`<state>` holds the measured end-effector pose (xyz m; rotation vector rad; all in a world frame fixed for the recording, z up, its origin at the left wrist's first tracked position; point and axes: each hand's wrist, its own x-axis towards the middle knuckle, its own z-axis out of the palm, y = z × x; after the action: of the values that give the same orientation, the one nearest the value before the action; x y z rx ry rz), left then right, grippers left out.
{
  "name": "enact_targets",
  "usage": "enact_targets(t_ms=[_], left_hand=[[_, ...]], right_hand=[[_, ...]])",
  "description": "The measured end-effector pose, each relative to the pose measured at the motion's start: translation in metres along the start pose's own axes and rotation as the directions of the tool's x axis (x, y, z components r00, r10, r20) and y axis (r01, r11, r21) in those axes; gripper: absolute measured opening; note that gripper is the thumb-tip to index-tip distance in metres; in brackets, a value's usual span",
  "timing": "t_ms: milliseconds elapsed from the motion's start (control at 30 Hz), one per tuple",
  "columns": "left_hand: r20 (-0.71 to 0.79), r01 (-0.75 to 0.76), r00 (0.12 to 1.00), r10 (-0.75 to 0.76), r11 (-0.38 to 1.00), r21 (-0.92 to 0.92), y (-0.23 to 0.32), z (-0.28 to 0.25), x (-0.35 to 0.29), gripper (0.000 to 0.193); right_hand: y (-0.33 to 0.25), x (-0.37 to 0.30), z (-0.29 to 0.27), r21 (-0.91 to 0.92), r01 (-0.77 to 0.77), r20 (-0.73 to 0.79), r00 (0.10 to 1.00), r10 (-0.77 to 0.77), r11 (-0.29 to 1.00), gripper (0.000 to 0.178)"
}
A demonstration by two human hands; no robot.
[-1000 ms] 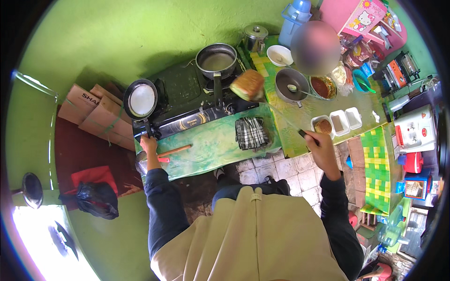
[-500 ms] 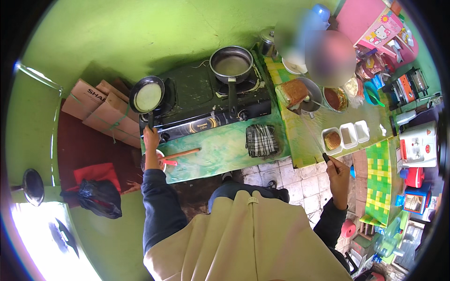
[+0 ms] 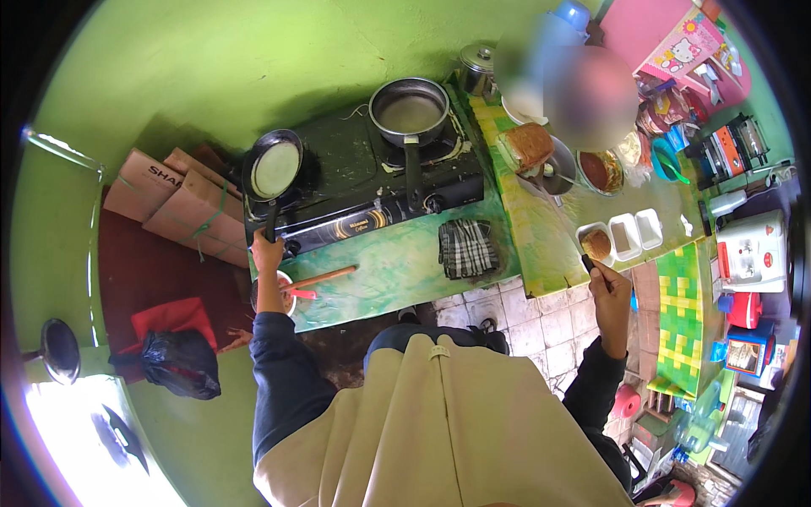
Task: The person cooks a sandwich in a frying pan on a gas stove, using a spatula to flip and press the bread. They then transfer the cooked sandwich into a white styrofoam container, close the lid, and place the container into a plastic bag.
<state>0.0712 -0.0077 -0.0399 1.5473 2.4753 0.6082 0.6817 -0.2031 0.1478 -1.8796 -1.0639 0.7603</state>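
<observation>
My left hand (image 3: 268, 252) is closed around the handle of a small black frying pan (image 3: 251, 173) at the left end of the stove. A pale round flat layer (image 3: 276, 163) covers the pan's bottom; the pan looks tilted. Away to the right, my right hand (image 3: 608, 296) grips a black-handled utensil (image 3: 589, 264), its tip too unclear to name. That handle is beside a browned round piece of food (image 3: 596, 244) in a white foam box (image 3: 625, 237), whose other two compartments look unfilled.
On the black stove (image 3: 338, 160) stands a saucepan (image 3: 411, 111). A folded checked cloth (image 3: 467, 250) and a bowl with a wooden stick (image 3: 325, 277) lie in front. At right are a bread loaf (image 3: 528, 148), a metal pot (image 3: 562, 173) and a bowl of red sauce (image 3: 601, 172).
The frying pan has tilted in my left hand. My right hand and its utensil have come closer to the browned food in the foam box. The whole view has shifted slightly.
</observation>
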Motion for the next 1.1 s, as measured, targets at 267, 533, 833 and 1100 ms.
enact_targets(t_ms=[267,533,833,1100], left_hand=[[-0.026,0.182,0.983,-0.182,0.983,0.01,0.006,0.003,-0.011,0.067],[-0.565,-0.268,0.776,0.282,0.957,0.111,0.059,0.01,-0.084,0.062],[0.071,-0.383,0.804,0.591,0.605,-0.698,0.266,0.128,-0.314,0.023],[0.511,-0.014,0.539,0.669,0.614,-0.789,0.41,0.174,-0.407,0.025]], right_hand=[[0.026,-0.005,-0.036,0.007,-0.013,0.018,1.0,0.013,1.0,0.028],[0.052,-0.018,-0.079,0.053,-0.068,-0.094,0.993,0.073,0.996,0.026],[0.134,-0.03,-0.196,-0.196,-0.078,-0.267,0.963,0.023,0.977,0.024],[0.205,0.021,-0.32,-0.405,-0.077,-0.096,0.995,0.042,0.911,0.025]])
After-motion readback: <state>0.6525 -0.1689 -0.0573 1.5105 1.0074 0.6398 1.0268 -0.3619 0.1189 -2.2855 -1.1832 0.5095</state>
